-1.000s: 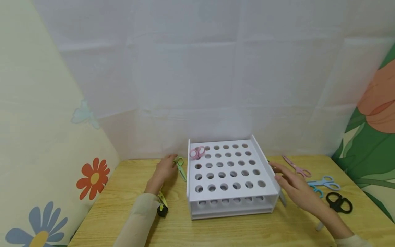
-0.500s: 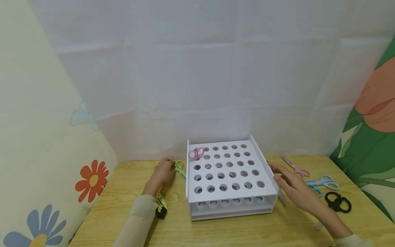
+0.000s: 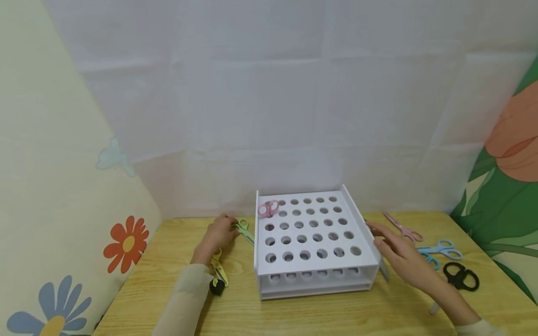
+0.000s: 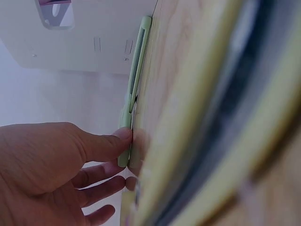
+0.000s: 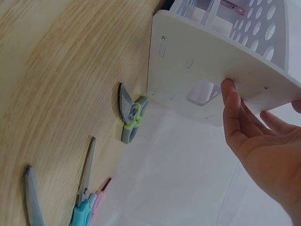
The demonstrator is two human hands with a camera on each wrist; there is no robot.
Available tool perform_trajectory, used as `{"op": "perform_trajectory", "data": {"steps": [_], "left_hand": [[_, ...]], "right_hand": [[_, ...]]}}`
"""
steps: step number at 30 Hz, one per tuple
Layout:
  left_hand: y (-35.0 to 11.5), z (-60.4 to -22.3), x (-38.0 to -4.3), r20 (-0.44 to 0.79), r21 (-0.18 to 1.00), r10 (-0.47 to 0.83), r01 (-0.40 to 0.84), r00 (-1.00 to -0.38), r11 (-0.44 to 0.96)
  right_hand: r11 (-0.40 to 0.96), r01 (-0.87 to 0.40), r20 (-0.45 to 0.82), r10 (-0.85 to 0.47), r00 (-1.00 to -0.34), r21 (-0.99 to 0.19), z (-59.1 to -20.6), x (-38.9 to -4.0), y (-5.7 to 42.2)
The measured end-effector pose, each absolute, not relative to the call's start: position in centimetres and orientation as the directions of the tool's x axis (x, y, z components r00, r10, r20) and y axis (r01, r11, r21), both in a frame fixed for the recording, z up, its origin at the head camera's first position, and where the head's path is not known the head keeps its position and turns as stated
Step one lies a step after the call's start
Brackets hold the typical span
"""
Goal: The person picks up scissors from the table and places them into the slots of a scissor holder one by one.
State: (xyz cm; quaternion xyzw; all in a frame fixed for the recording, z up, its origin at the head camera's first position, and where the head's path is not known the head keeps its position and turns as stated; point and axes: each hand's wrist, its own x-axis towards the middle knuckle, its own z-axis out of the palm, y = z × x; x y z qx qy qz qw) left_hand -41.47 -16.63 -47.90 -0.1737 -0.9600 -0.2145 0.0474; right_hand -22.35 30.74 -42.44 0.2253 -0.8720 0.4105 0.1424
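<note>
My left hand [image 3: 221, 232] is beside the rack's left side. Its thumb and forefinger pinch the handle end of light green scissors [image 4: 136, 70], which lie close along the table with the blades toward the rack. The white rack [image 3: 319, 270] has two tiers full of round holes. Pink-handled scissors [image 3: 268, 209] stand in its back left hole. My right hand [image 3: 403, 256] rests its fingertips against the outside of the rack's right panel [image 5: 188, 56], near the cutout. Yellow scissors [image 3: 220, 269] lie by my left wrist, partly hidden by the arm.
Right of the rack lie pink scissors [image 3: 403, 227], light blue scissors [image 3: 445, 249], teal scissors [image 3: 430, 261] and black scissors [image 3: 461, 276]. Grey and green shears [image 5: 131, 115] lie close to the rack's right panel. A white sheet [image 3: 269, 116] hangs behind the table.
My left hand has shifted slightly left and toward me, and the handle of the green scissors has swung with it. More of the yellow scissors shows. My right hand stays at the rack.
</note>
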Motion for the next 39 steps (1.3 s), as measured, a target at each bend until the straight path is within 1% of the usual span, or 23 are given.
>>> {"op": "perform_trajectory", "data": {"steps": [5, 9, 13, 19, 25, 28, 35, 39], "left_hand": [[-17.0, -47.5, -41.4, 0.150, 0.398, 0.331, 0.363, -0.932, 0.842], [-17.8, -47.2, -41.3, 0.131, 0.498, 0.361, 0.376, -0.923, 0.781], [-18.8, -46.8, -41.1, 0.088, 0.627, 0.352, 0.326, -0.932, 0.708], [-19.5, -45.9, -41.0, 0.043, 0.709, 0.351, 0.276, -0.935, 0.648], [-19.4, -45.2, -40.8, 0.092, 0.785, 0.416, 0.323, -0.905, 0.529], [-19.1, -45.0, -40.7, 0.083, 0.822, 0.421, 0.301, -0.903, 0.483], [-18.9, -45.1, -41.2, 0.090, 0.831, 0.393, 0.287, -0.915, 0.477], [-18.7, -44.6, -41.0, 0.098, 0.835, 0.385, 0.287, -0.917, 0.470]], "right_hand": [[0.557, -0.517, 0.440, -0.280, -0.853, -0.649, -42.4, -22.3, 30.7], [0.562, -0.516, 0.439, -0.279, -0.854, -0.647, -42.3, -22.3, 30.6], [0.567, -0.511, 0.434, -0.278, -0.857, -0.646, -42.3, -22.2, 30.6], [0.572, -0.515, 0.437, -0.282, -0.854, -0.638, -42.3, -22.3, 30.7], [0.570, -0.517, 0.438, -0.283, -0.853, -0.638, -42.3, -22.2, 30.7], [0.572, -0.519, 0.440, -0.283, -0.852, -0.635, -42.3, -22.2, 30.7], [0.573, -0.514, 0.439, -0.278, -0.855, -0.638, -42.3, -22.2, 30.7], [0.564, -0.533, 0.458, -0.283, -0.843, -0.631, -42.2, -22.1, 30.6]]}}
